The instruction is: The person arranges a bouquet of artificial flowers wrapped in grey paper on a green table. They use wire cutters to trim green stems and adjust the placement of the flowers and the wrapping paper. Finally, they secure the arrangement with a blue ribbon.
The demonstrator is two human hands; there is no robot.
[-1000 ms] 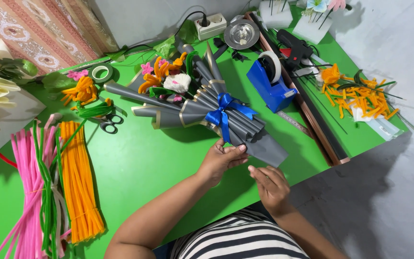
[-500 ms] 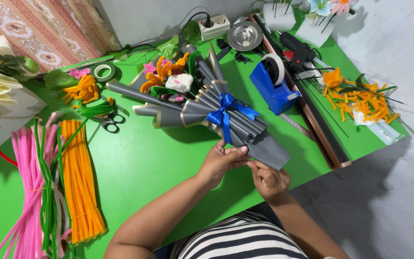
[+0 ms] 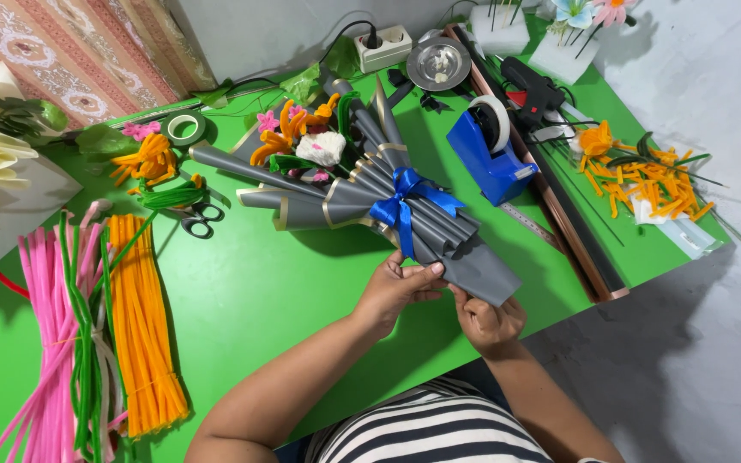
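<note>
A flower bouquet (image 3: 362,184) wrapped in grey paper lies on the green table (image 3: 250,291), tied with a blue ribbon bow (image 3: 409,201). Orange, pink and white handmade flowers stick out at its far end. My left hand (image 3: 396,287) grips the wrapped stem end just below the bow, thumb on the paper. My right hand (image 3: 486,321) holds the lower edge of the grey wrapping from underneath, near the table's front edge.
Bundles of pink, green and orange pipe cleaners (image 3: 105,326) lie at the left. Scissors (image 3: 199,219), a green tape roll (image 3: 183,129), a blue tape dispenser (image 3: 490,154), a glue gun (image 3: 535,93), a power strip (image 3: 385,43) and orange scraps (image 3: 645,176) surround the bouquet.
My right hand has moved up from the table edge to the bottom of the grey wrapping and taken hold of it. My left hand stays on the stem.
</note>
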